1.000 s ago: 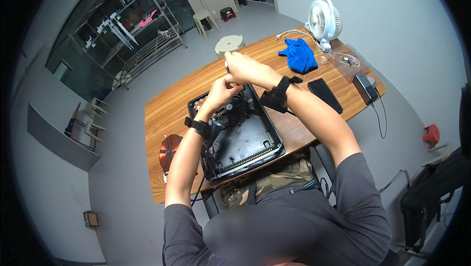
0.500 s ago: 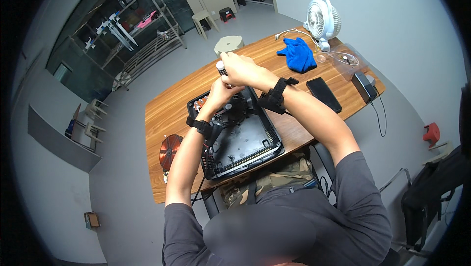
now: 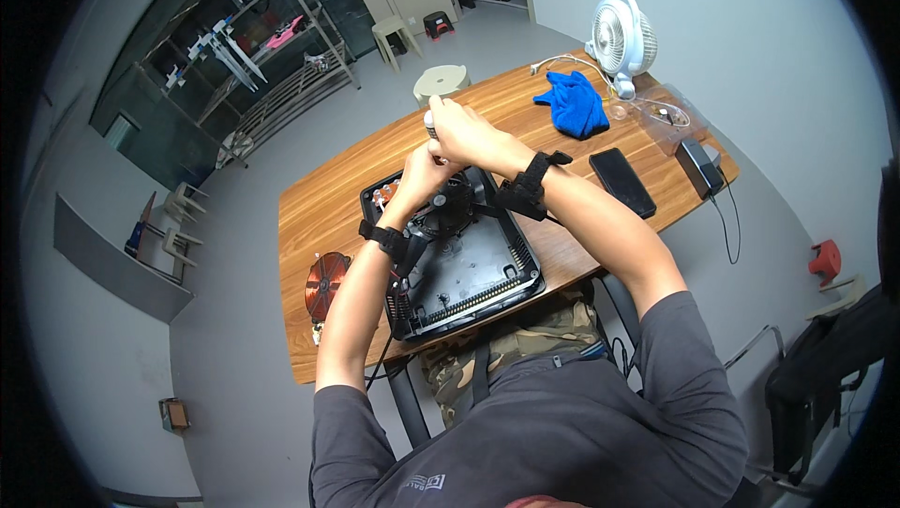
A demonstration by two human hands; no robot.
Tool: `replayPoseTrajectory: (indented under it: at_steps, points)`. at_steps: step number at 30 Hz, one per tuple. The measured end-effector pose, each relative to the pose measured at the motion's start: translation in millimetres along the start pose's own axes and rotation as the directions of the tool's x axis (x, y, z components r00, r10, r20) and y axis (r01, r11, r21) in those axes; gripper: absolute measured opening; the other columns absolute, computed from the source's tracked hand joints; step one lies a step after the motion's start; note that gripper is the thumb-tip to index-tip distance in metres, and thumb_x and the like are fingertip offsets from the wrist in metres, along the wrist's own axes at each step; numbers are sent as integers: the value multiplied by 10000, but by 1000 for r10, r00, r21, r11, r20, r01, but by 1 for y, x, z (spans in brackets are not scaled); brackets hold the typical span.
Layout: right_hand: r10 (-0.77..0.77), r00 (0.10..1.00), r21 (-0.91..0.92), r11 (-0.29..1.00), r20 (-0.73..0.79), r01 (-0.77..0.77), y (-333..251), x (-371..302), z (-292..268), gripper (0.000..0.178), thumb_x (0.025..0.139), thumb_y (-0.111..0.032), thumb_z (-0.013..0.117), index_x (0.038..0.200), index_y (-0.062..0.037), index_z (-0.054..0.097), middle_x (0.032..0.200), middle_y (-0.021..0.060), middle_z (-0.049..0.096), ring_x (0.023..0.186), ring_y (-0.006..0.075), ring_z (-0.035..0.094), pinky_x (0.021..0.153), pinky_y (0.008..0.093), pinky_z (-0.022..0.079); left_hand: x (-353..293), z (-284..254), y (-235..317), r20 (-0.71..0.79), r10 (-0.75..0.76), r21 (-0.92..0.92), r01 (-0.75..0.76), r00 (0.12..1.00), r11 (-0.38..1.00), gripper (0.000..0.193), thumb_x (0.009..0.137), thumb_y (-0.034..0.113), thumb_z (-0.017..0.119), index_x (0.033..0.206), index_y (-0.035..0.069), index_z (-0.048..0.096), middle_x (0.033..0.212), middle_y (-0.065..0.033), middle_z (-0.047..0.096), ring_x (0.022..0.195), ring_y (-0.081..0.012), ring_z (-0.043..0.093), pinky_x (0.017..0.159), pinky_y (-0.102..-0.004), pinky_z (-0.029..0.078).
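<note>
Over the far part of an open black appliance housing (image 3: 466,269), both my hands are close together. My right hand (image 3: 466,140) is closed round the upright handle of what looks like a screwdriver (image 3: 430,125), its pale top showing beside the fingers. Just below, my left hand (image 3: 422,180) has its fingers pinched together near the tool's lower end; what they grip is hidden. Inside the housing, a black fan (image 3: 448,203) sits partly under my hands. The tool's tip cannot be seen. A copper coil (image 3: 327,287) lies left of the housing, beside my left forearm.
The wooden table (image 3: 323,208) also bears a blue cloth (image 3: 575,105), a white desk fan (image 3: 622,37), a black phone (image 3: 622,183), a black power adapter (image 3: 698,168) and a clear plastic bag (image 3: 667,118). A stool (image 3: 441,82) stands past the far edge.
My right hand has shifted round the tool's handle, so less of it shows, and the handle looks more upright. My left hand stays nearly in place.
</note>
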State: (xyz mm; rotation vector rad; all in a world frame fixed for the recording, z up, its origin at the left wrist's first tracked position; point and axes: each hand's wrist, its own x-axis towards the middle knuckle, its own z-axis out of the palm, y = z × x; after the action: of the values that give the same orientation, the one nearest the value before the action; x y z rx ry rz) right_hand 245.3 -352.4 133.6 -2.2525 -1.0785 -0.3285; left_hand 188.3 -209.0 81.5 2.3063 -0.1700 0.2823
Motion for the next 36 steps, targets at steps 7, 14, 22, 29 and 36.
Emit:
replayPoseTrajectory:
  at_steps: [7, 14, 22, 29, 36]
  points:
    - [25, 1000, -66, 998, 17, -24, -5, -9, -17, 518, 795, -184, 772, 1150, 24, 458, 1064, 268, 648, 978, 453, 676, 808, 501, 571, 5, 5, -19, 79, 9, -184, 6, 997, 983, 236, 918, 162, 682, 1040, -40, 665, 907, -125, 734, 815, -186, 703, 740, -331, 540]
    - [26, 998, 33, 999, -57, -24, 14, -5, 0, 502, 818, -223, 757, 1132, 17, 448, 1022, 287, 634, 965, 484, 646, 821, 547, 535, 7, 7, -10, 2, -35, -32, 35, 999, 999, 242, 875, 142, 767, 999, -26, 643, 901, -63, 723, 802, -125, 659, 727, -306, 533]
    - [3, 998, 100, 995, -68, 4, 8, -7, -2, 478, 825, -183, 751, 1126, 44, 457, 1012, 311, 641, 969, 500, 638, 820, 536, 536, 1, 4, 6, -91, -67, 58, 73, 994, 996, 347, 800, 209, 833, 1015, -13, 674, 914, -97, 729, 834, -148, 670, 761, -320, 533]
    - [32, 995, 131, 991, -97, -19, 15, -3, -7, 447, 826, -159, 750, 1094, 63, 469, 987, 322, 652, 942, 496, 659, 802, 525, 558, 5, -1, -8, 91, -60, 124, 48, 994, 991, 305, 801, 145, 791, 1041, -14, 689, 952, -100, 736, 851, -171, 680, 772, -340, 539]
    - [14, 988, 128, 992, -151, 5, 13, -5, -18, 420, 827, -139, 735, 1088, 62, 474, 988, 327, 652, 931, 500, 661, 800, 532, 563, 1, 15, -17, 270, 53, 334, -145, 961, 931, 189, 772, 86, 748, 919, -30, 731, 874, -193, 730, 847, -340, 709, 800, -414, 561]
